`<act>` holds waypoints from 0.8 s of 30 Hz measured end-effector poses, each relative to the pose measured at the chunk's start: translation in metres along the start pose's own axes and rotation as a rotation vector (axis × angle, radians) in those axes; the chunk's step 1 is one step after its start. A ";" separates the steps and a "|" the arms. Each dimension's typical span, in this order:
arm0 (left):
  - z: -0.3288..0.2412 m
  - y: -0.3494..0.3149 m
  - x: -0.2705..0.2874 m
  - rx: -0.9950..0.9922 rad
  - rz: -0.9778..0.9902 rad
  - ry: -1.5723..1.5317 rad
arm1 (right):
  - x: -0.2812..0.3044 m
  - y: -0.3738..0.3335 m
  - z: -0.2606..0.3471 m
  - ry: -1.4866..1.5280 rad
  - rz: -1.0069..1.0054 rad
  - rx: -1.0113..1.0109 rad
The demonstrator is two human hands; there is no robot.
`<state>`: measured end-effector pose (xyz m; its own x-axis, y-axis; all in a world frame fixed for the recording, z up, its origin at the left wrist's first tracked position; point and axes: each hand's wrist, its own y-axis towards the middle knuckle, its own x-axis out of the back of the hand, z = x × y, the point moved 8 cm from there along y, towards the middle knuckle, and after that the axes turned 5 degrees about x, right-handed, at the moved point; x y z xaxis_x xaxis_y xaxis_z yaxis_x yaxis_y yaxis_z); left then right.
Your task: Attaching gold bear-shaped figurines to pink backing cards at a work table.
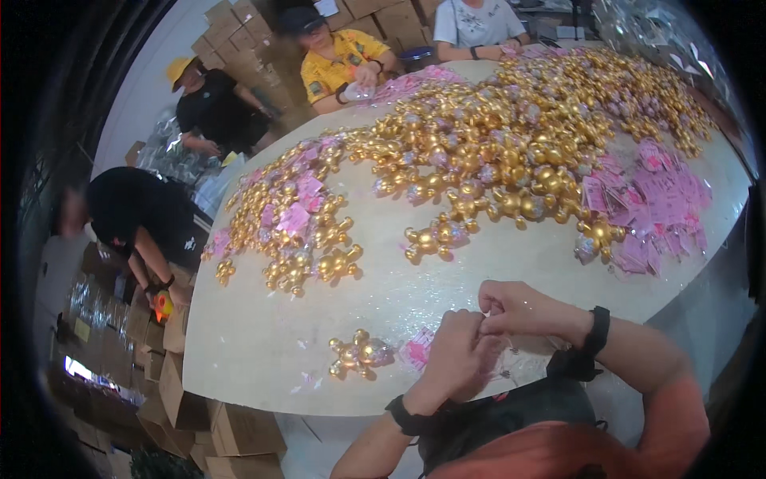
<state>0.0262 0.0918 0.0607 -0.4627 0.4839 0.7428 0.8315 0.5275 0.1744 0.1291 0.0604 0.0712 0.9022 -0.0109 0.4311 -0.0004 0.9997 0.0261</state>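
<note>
Both my hands meet at the near edge of the table (271, 343). My left hand (463, 355) is closed, its fingers curled near the right one. My right hand (519, 309) pinches with thumb and forefinger; whatever is between the fingers is too small or hidden to name. Clear plastic film (519, 359) lies under and beside the hands. Left of my left hand is a pink printed card (417, 349) in clear wrapping. Further left rests a shiny gold balloon-animal-shaped figure (359, 354) with a clear, glittery part.
A large heap of similar gold figures (479, 136) covers the far table, with a smaller pile (307, 231) at left. Pink cards (654, 195) are heaped at right. Several people stand or sit around the far and left sides. Cardboard boxes (243, 431) stand at lower left.
</note>
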 end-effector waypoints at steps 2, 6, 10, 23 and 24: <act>-0.001 -0.001 0.005 -0.029 -0.021 0.013 | -0.004 0.002 0.000 0.092 0.044 -0.082; 0.006 0.001 0.000 0.074 0.055 -0.245 | -0.007 0.006 -0.006 0.228 0.138 -0.127; 0.010 -0.005 -0.004 0.044 0.027 -0.326 | -0.015 0.008 -0.015 0.316 0.251 -0.165; 0.039 -0.010 -0.031 0.172 0.035 -0.366 | -0.004 0.122 0.015 -0.888 -0.203 0.324; 0.035 -0.010 -0.029 0.165 0.041 -0.371 | -0.006 0.120 0.016 -0.922 -0.214 0.322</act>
<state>0.0211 0.0970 0.0148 -0.5347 0.7103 0.4578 0.8052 0.5927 0.0208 0.1169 0.1796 0.0858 0.2102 -0.3405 0.9164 -0.1164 0.9220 0.3693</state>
